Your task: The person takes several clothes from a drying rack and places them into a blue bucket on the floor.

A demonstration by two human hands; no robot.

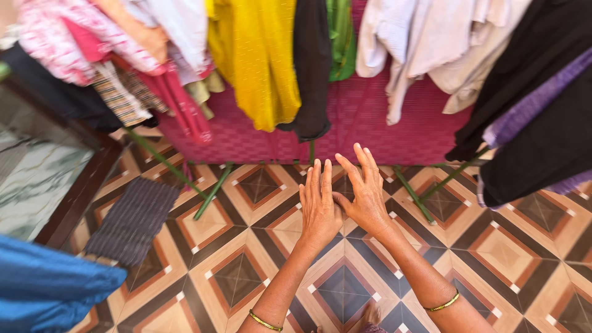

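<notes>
Left hand [319, 206]: flat, fingers spread, holding nothing.
Right hand [365, 192]: same, thumb touching the left.
Nearest, far side: black garment [311, 68], likely light, limp; grasp lower hem.

A single head-worn camera looks steeply down and forward from standing height, close over the person's own outstretched hands, onto the patterned tile floor [246, 246] and across to the hanging clothes [259, 61] just ahead.
</notes>
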